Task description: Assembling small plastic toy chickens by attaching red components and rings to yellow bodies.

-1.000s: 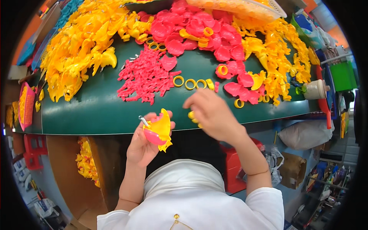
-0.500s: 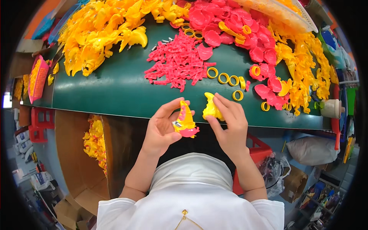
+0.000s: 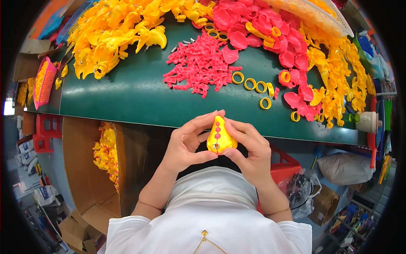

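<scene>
My left hand and my right hand both grip a small yellow plastic toy just off the table's front edge. A row of round pink spots runs down its middle along a seam, with a small metallic ring near its lower end. My left fingertips press its left side and top; my right thumb and fingers close on the right side. Its underside is hidden. Beyond the hands on the table lie a heap of small pink plastic strips and several yellow rings.
The dark green table carries piles of yellow shell pieces, pink oval parts and more yellow parts. Below its left part stands a cardboard box containing yellow and pink toys. A red stool is at my right.
The yellow half in my right hand has been brought left against the half in my left hand. Both halves now sit together as one toy between my hands.
</scene>
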A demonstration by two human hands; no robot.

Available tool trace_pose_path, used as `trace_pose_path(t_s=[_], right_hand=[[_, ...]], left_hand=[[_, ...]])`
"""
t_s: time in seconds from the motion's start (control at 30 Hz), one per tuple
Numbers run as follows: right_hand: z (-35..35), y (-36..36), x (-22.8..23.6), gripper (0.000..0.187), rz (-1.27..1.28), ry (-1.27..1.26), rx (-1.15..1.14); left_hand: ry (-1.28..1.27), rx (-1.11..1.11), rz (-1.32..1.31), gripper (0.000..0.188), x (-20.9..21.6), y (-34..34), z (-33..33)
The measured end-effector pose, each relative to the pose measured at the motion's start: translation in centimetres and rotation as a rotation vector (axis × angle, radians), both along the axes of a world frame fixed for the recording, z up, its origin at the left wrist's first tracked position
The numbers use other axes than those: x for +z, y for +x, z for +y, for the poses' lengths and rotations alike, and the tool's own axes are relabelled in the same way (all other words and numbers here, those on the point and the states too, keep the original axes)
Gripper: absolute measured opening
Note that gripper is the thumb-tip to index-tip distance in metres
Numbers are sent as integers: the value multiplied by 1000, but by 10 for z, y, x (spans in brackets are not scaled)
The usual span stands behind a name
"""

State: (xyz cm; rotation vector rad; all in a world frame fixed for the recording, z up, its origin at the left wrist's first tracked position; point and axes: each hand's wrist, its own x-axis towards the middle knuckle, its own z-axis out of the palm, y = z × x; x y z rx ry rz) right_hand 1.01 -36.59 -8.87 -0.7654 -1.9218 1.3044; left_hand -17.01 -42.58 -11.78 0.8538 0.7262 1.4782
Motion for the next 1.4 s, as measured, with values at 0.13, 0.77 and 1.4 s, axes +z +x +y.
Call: trace_pose_path(t_s=[0.13,0.77,1.4], right_hand=[[4,-1,-9,42,93,-103,32],[10,-3,-21,25,437,-333,-54],[14,20,-7,55,51,-212,-57]], left_hand=[[-24,71,50,77,4,14,0],[43,335,224,23,-8,35,17],[156,244,573,31,-6,31,27]])
